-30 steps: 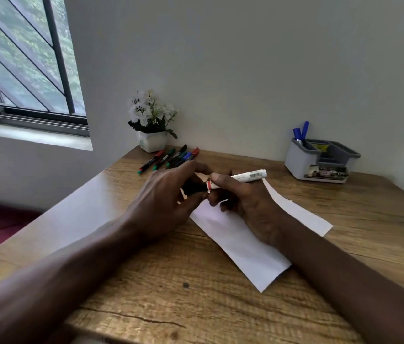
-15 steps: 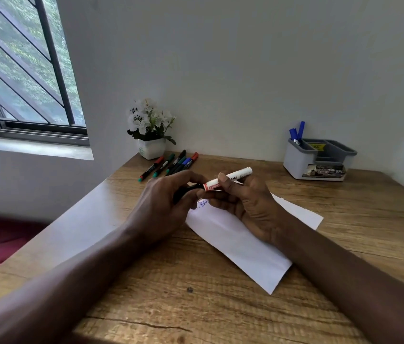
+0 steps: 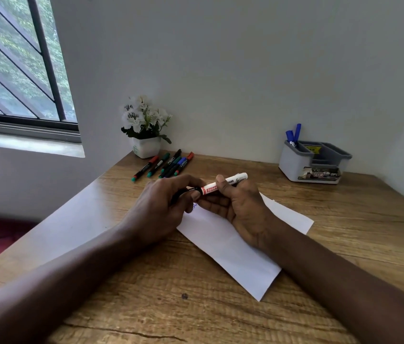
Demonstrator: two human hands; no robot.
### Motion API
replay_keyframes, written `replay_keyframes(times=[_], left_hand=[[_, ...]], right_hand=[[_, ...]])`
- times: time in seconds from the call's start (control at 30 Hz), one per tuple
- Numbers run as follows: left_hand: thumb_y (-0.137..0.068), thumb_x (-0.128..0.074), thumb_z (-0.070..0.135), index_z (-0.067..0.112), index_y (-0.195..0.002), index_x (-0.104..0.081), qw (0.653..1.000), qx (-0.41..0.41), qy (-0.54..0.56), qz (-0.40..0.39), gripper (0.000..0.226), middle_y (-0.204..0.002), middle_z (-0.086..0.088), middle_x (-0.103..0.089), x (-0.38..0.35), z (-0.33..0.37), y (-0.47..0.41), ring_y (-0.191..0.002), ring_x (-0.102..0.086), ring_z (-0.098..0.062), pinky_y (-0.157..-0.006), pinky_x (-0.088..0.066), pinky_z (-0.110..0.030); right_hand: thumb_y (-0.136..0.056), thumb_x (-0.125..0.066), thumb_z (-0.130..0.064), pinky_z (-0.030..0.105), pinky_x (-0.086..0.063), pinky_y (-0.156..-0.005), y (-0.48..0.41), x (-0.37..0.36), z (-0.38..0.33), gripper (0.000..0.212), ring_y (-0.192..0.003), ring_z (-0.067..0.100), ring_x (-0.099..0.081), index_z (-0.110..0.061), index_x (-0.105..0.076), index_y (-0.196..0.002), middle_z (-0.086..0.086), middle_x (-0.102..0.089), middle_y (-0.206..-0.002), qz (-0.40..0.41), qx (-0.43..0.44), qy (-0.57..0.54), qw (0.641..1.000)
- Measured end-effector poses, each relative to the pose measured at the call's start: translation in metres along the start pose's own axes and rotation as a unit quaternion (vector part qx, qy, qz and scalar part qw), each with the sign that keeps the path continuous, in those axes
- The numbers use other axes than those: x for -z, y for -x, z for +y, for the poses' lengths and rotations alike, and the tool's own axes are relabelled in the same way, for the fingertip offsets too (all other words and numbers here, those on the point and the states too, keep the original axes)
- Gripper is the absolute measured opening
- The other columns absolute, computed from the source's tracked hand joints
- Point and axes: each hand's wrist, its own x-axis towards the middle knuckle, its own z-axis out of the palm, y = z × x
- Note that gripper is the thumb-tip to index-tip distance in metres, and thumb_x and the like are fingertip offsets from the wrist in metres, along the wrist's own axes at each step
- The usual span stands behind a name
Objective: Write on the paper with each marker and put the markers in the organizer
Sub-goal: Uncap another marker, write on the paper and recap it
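A white marker point(image 3: 230, 182) with a red label and a black cap lies level between both hands, above the white paper point(image 3: 230, 249) on the wooden desk. My right hand point(image 3: 239, 206) grips its white barrel. My left hand point(image 3: 163, 207) pinches the black cap end point(image 3: 192, 190). A little blue writing point(image 3: 194, 206) shows on the paper's far end, mostly hidden by my fingers. Several loose markers point(image 3: 165, 165) lie at the back left. The grey organizer point(image 3: 314, 161) stands at the back right with two blue markers point(image 3: 294, 134) in its left compartment.
A small white pot of white flowers point(image 3: 146, 130) stands by the wall behind the loose markers. The desk's left edge runs diagonally beside a window point(image 3: 17, 70). White walls close the back and the right side.
Both hands have lifted the marker a little off the paper and brought it closer to level. The blue writing has come into sight under my fingers.
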Motion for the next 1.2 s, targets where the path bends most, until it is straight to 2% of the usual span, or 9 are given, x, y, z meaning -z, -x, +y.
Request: replay_keyframes(times=[0.17,0.37,0.53,0.67,0.8,0.9,0.97,1.1,1.2], left_hand=[[-0.101,-0.058,0.025,0.038,-0.118,-0.067,1.000,-0.001,0.001,-0.005,0.023,-0.075,0.012,-0.068,0.001,0.002,0.001,-0.067,-0.061,-0.012,-0.058,-0.049,-0.031],[-0.101,-0.059,0.021,0.036,-0.124,-0.068,1.000,-0.013,-0.017,-0.005,0.029,-0.073,0.014,-0.066,0.001,0.005,0.002,-0.068,-0.059,-0.005,-0.058,-0.042,-0.015],[-0.101,-0.059,0.018,0.034,-0.130,-0.067,1.000,-0.025,-0.015,-0.009,0.034,-0.070,0.017,-0.062,0.001,0.008,0.002,-0.069,-0.058,0.001,-0.061,-0.039,-0.009],[-0.100,-0.060,0.014,0.035,-0.131,-0.067,0.997,-0.072,-0.029,-0.025,0.039,-0.074,0.021,-0.061,0.001,0.012,0.007,-0.074,-0.061,0.002,-0.062,-0.040,-0.006],[-0.100,-0.061,0.023,0.036,-0.132,-0.063,0.998,-0.063,-0.001,0.023,0.035,-0.088,0.018,-0.071,-0.001,0.008,0.005,-0.083,-0.067,0.004,-0.069,-0.049,-0.014],[-0.090,-0.076,0.025,0.031,-0.116,-0.062,0.988,0.015,0.095,0.121,0.030,-0.096,0.012,-0.075,0.001,0.001,0.002,-0.088,-0.070,0.001,-0.076,-0.055,-0.021],[-0.084,-0.080,0.025,0.029,-0.102,-0.066,0.979,0.046,0.109,0.164,0.024,-0.096,0.013,-0.075,0.005,-0.005,-0.001,-0.089,-0.072,0.000,-0.075,-0.056,-0.021],[-0.081,-0.080,0.043,0.036,-0.092,-0.073,0.982,0.079,0.012,0.169,0.014,-0.087,0.016,-0.069,0.010,-0.021,-0.004,-0.077,-0.065,-0.006,-0.068,-0.055,-0.031],[-0.078,-0.076,0.055,0.038,-0.089,-0.077,0.988,0.098,-0.021,0.116,0.020,-0.081,0.014,-0.069,0.010,-0.026,-0.009,-0.074,-0.061,-0.007,-0.065,-0.053,-0.035]], right_hand=[[-0.105,-0.051,-0.017,0.037,-0.064,-0.078,0.001,0.000,0.000,0.029,-0.077,0.028,-0.077,0.005,-0.064,-0.090,0.019,-0.076,-0.081,0.002,0.006,0.013,1.000],[-0.105,-0.051,-0.018,0.039,-0.064,-0.079,0.002,-0.001,0.002,0.029,-0.081,0.030,-0.077,0.006,-0.062,-0.093,0.019,-0.076,-0.081,0.010,0.009,0.020,1.000],[-0.106,-0.050,-0.019,0.038,-0.065,-0.070,0.003,-0.002,0.000,0.028,-0.076,0.030,-0.078,0.006,-0.058,-0.097,0.019,-0.075,-0.081,0.015,-0.001,0.007,1.000],[-0.109,-0.043,-0.023,0.038,-0.063,-0.057,0.002,-0.002,-0.004,0.018,-0.064,0.027,-0.075,-0.007,-0.043,-0.118,0.023,-0.065,-0.094,0.064,0.010,0.008,0.998],[-0.107,-0.047,-0.028,0.040,-0.064,-0.062,0.002,0.001,-0.004,0.024,-0.071,0.031,-0.076,-0.007,-0.044,-0.120,0.026,-0.071,-0.089,0.048,0.031,-0.017,0.998],[-0.105,-0.050,-0.032,0.043,-0.064,-0.070,0.002,0.006,-0.003,0.024,-0.074,0.035,-0.076,-0.010,-0.045,-0.112,0.026,-0.075,-0.089,0.049,0.040,-0.044,0.997],[-0.104,-0.052,-0.036,0.043,-0.063,-0.075,0.001,0.011,-0.003,0.027,-0.083,0.038,-0.076,-0.011,-0.047,-0.111,0.028,-0.075,-0.097,0.056,0.041,-0.035,0.997],[-0.100,-0.058,-0.037,0.038,-0.061,-0.069,0.003,0.012,-0.005,0.025,-0.083,0.031,-0.073,-0.013,-0.053,-0.100,0.020,-0.071,-0.089,0.071,0.040,-0.010,0.997],[-0.097,-0.062,-0.038,0.031,-0.058,-0.062,0.004,0.009,-0.006,0.021,-0.072,0.019,-0.066,-0.017,-0.060,-0.095,0.008,-0.063,-0.079,0.095,0.044,0.006,0.994]])
